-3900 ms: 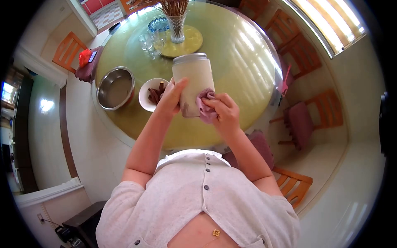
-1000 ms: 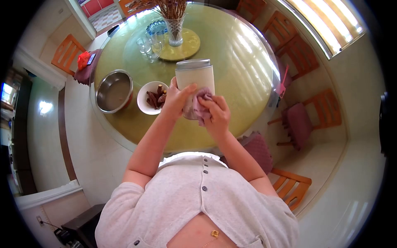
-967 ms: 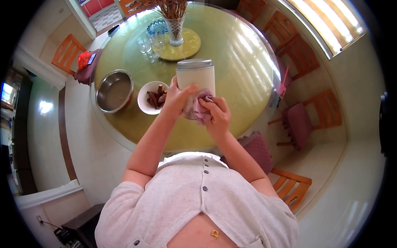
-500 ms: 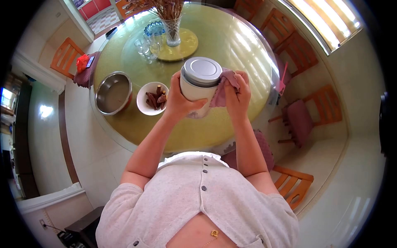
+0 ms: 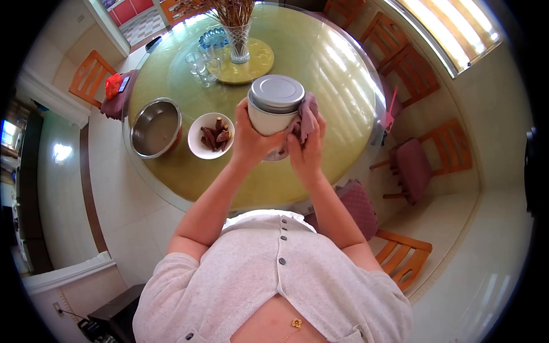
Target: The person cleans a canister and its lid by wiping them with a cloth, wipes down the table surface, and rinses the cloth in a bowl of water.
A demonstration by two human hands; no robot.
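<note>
A white canister (image 5: 265,121) with a silver-grey lid (image 5: 278,91) is held up over the round table, upright and tilted slightly toward me. My left hand (image 5: 249,140) wraps round its left side, thumb across the front. Against its right side my right hand (image 5: 309,150) presses a mauve cloth (image 5: 307,117), with the fingers closed on it. The canister hides part of the right fingers. Left of the canister, a white bowl (image 5: 197,150) with several reddish-brown root pieces (image 5: 215,137) stands on the table.
A steel basin (image 5: 137,150) with cloudy liquid is at the table's left. Farther back on the glass-topped table (image 5: 320,74) are drinking glasses (image 5: 197,63), a blue glass dish (image 5: 213,39) and a vase (image 5: 237,43) of dried flowers. Chairs (image 5: 417,166) surround it.
My right hand has moved left and down along the canister, bringing the cloth round toward its front. The canister has shifted slightly up and left; my left hand still grips it.
</note>
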